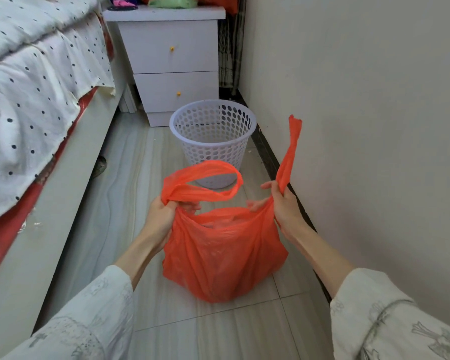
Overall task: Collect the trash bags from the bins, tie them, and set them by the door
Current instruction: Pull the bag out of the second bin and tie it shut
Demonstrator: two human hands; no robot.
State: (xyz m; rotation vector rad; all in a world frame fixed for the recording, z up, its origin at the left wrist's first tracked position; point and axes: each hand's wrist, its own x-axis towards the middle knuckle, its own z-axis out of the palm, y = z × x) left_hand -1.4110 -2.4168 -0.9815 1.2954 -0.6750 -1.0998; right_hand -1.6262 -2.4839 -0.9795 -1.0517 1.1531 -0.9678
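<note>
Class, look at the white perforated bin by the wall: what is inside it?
The white bin shows only its own holed walls inside; no liner remains. Its floor is hidden by the near wall and the orange bag's handle loop, which the left hand grips.

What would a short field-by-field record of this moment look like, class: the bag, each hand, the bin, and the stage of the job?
bag: orange trash bag, out of the bin, resting on the tiled floor, mouth open, untied
left hand: left hand grips the left handle loop
right hand: right hand grips the right handle, pulled upward
bin: white perforated bin, beyond the bag, no liner visible
surroundings: bed to the left, nightstand behind the bin
stage: bag collected, tying not yet done
</note>
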